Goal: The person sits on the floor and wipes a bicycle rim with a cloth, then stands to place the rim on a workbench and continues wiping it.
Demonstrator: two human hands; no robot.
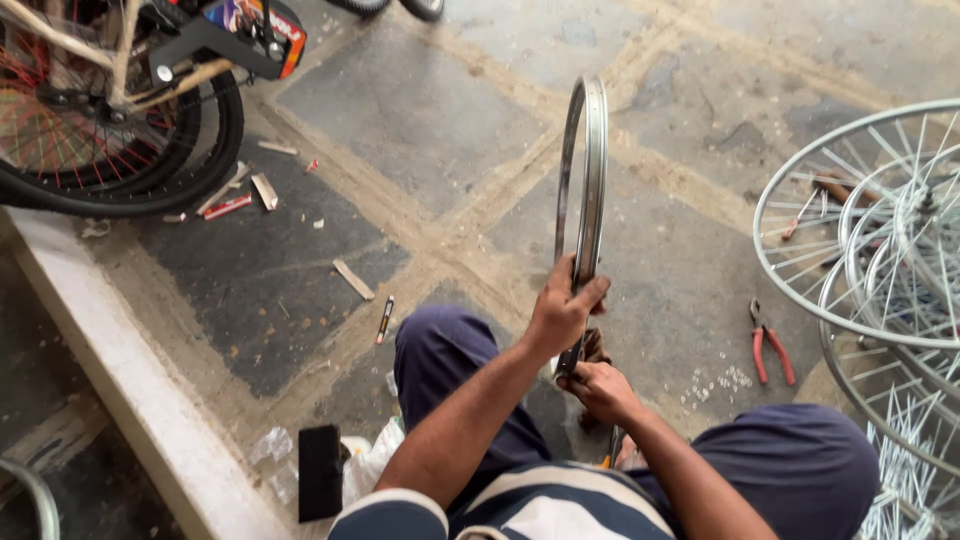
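Bare wheel rim (590,180) stands on edge, rising up and away from both hands.
Left hand (565,310) is clenched on the rim higher up; right hand (600,388) grips its lower arc, nearer the body.

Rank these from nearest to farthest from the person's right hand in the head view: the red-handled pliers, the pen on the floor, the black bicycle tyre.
1. Red-handled pliers, on the floor right of the right hand.
2. Pen, on the floor, left.
3. Black bicycle tyre, far upper left.
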